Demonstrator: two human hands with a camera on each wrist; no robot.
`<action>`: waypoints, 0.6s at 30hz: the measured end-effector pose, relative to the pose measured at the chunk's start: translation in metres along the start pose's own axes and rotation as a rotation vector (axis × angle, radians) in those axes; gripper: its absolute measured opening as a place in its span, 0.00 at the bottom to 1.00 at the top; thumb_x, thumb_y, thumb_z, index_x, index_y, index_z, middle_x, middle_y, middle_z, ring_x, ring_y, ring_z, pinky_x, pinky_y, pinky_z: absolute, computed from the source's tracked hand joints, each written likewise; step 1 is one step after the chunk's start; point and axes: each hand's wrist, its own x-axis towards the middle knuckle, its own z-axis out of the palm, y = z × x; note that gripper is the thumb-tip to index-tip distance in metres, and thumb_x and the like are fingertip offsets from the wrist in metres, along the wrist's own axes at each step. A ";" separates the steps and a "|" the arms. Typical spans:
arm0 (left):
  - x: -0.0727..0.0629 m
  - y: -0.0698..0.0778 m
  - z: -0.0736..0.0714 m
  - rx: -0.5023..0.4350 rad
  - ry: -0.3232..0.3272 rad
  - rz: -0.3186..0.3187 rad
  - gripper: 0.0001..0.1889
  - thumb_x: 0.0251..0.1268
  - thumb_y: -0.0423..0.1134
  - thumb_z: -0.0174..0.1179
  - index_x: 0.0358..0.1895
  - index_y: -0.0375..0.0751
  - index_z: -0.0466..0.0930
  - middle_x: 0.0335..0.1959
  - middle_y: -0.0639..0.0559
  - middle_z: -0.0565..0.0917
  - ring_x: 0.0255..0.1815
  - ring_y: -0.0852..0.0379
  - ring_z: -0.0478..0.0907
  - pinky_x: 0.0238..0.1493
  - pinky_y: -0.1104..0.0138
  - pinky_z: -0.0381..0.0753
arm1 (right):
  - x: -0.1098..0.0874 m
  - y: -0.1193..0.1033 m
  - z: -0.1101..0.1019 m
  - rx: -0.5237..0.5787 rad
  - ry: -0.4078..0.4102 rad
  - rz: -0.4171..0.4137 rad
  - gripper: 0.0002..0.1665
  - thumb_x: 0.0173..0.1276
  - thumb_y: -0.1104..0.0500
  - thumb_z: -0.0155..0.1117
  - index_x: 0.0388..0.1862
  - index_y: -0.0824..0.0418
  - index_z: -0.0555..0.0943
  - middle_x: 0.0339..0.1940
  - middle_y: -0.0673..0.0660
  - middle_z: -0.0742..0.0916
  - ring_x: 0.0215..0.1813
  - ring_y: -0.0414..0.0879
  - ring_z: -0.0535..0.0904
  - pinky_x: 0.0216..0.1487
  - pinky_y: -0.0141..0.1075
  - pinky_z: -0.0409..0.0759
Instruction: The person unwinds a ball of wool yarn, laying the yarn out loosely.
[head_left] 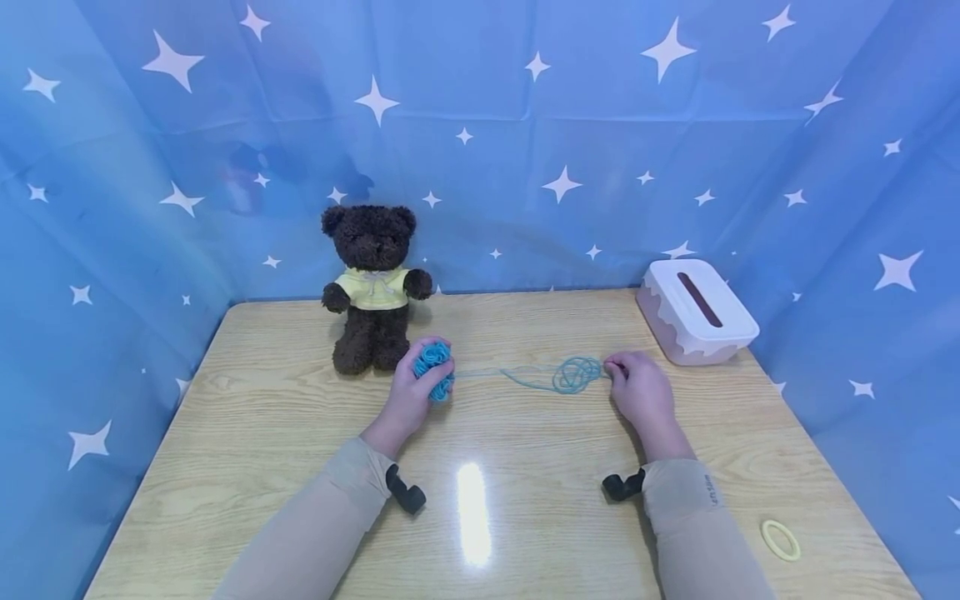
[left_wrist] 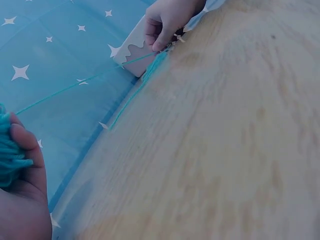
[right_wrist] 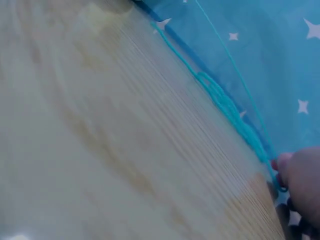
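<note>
My left hand grips a ball of turquoise yarn, thumb across its front, in front of the teddy bear. From the ball a thin strand runs taut to my right hand, which pinches the yarn between thumb and fingertips. A loose coil of yarn lies on the table just left of the right hand, with a tail reaching back toward the ball. In the right wrist view the looped yarn stretches along the table up to the pinching fingers.
A dark brown teddy bear in a yellow hoodie stands at the back left. A white and pink tissue box sits at the back right. A pale yellow ring lies at the front right of the wooden table. Blue star-patterned curtains surround it.
</note>
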 end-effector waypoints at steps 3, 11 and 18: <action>0.000 0.000 0.000 0.003 -0.003 -0.013 0.11 0.81 0.32 0.60 0.60 0.44 0.78 0.39 0.54 0.83 0.32 0.57 0.81 0.33 0.65 0.87 | -0.002 -0.004 0.001 0.012 0.007 -0.031 0.12 0.82 0.58 0.65 0.54 0.65 0.90 0.55 0.69 0.89 0.61 0.69 0.85 0.66 0.66 0.81; -0.001 -0.002 0.000 0.015 -0.025 -0.012 0.12 0.81 0.32 0.60 0.62 0.41 0.78 0.39 0.53 0.82 0.32 0.53 0.81 0.34 0.65 0.88 | -0.007 -0.048 0.019 0.209 0.201 -0.117 0.12 0.80 0.58 0.68 0.53 0.64 0.90 0.50 0.66 0.91 0.45 0.61 0.86 0.50 0.54 0.85; -0.002 -0.002 0.001 0.034 -0.053 -0.018 0.13 0.81 0.31 0.60 0.63 0.40 0.77 0.41 0.54 0.82 0.34 0.54 0.84 0.37 0.65 0.90 | -0.029 -0.121 0.050 0.375 -0.031 -0.339 0.19 0.80 0.55 0.71 0.64 0.60 0.88 0.59 0.60 0.92 0.40 0.44 0.88 0.44 0.33 0.90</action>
